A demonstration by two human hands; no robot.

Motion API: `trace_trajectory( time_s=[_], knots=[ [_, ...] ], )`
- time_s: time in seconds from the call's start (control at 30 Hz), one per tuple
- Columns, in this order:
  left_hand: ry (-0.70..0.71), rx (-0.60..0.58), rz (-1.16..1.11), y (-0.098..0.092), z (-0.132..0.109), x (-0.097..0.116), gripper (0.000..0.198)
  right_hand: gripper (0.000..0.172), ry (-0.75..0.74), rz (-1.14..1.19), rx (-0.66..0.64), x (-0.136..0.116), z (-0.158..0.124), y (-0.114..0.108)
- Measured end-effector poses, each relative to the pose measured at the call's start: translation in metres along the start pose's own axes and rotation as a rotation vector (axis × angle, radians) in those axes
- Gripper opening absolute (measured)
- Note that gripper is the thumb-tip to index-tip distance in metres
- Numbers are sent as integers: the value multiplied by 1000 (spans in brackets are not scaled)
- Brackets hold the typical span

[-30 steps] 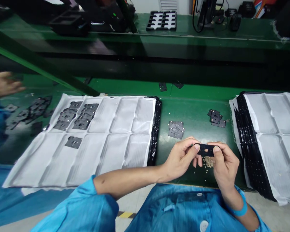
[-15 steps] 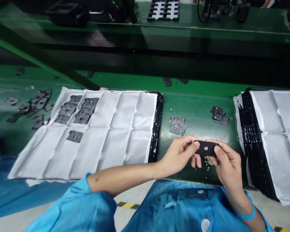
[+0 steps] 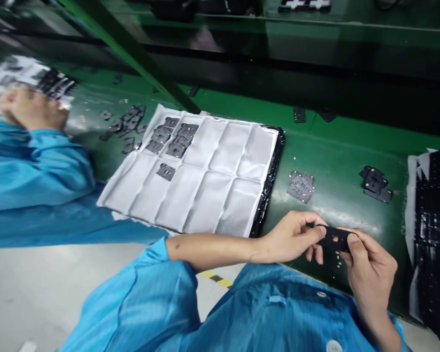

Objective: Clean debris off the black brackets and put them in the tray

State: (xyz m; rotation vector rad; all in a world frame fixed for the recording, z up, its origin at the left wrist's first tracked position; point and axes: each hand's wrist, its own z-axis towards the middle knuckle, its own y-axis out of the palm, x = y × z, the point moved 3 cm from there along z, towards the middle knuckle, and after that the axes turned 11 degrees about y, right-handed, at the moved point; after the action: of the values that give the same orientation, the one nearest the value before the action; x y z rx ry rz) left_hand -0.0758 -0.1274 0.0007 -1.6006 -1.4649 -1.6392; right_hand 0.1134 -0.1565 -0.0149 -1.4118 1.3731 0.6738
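Note:
Both my hands pinch one small black flat part [image 3: 333, 238] with cut-outs, above the near edge of the green bench. My left hand [image 3: 293, 237] grips its left end between thumb and fingers. My right hand [image 3: 372, 264] grips its right end. Tiny pale scraps [image 3: 338, 259] lie on the bench just under the part. Two small piles of similar dark parts lie beyond my hands: one pile [image 3: 300, 186] in the middle, the other pile [image 3: 376, 183] further right.
A black tray lined with white sheet [image 3: 212, 176] holds several dark parts [image 3: 172, 139] at its far left. A stack of black trays [image 3: 434, 234] stands at the right. A co-worker's blue sleeve [image 3: 33, 166] and hand [image 3: 29, 107] are at left, near loose parts [image 3: 122, 127].
The view has swung left and tilted, so everything sits further right. My hands keep their hold on the black part. A co-worker's hand and sleeve have come into view at the left.

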Motion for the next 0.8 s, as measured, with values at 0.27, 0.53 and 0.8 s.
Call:
trace_trajectory(
  time_s=[0.27,0.53,0.8],
  knots=[
    [128,-29,447,-37,-18,1,19,31,-218,-183,-185,-6,-7,23],
    [151,56,763,-93,15,17,5,33,-168,-294,-250,27,6,36],
    [56,63,880,-112,50,24,18,29,-230,-341,-207,29,8,30]
  ],
)
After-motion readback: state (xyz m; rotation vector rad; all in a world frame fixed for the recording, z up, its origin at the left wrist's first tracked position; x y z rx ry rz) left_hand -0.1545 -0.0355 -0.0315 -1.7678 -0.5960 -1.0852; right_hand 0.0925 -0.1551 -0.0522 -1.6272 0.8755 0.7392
